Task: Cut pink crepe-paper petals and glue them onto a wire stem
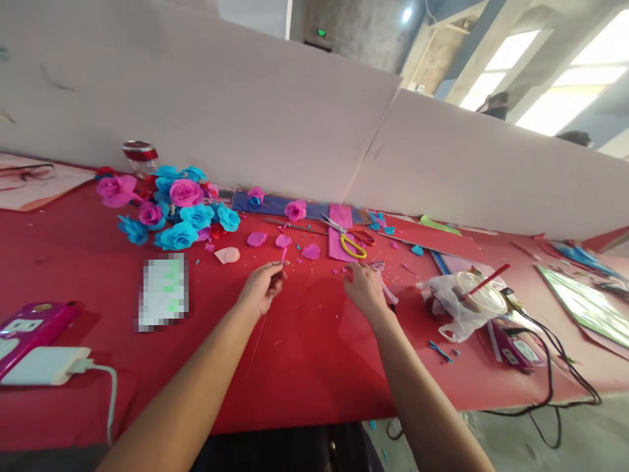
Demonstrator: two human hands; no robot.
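Note:
My left hand (259,286) is closed in a pinch on a thin wire stem (282,257) with a pink tip, held over the red table (304,354). My right hand (362,286) rests on the table with its fingers curled down onto small pink scraps; what it holds, if anything, is hidden. Pink cut petals (310,251) lie just beyond both hands. Yellow-handled scissors (350,242) lie on a pink strip ahead of my right hand.
A heap of blue and pink paper roses (171,206) sits at the back left. A plastic bag with a lidded cup and red straw (479,296) is at the right, with black cables. A white charger (44,365) and pink device lie at the left edge.

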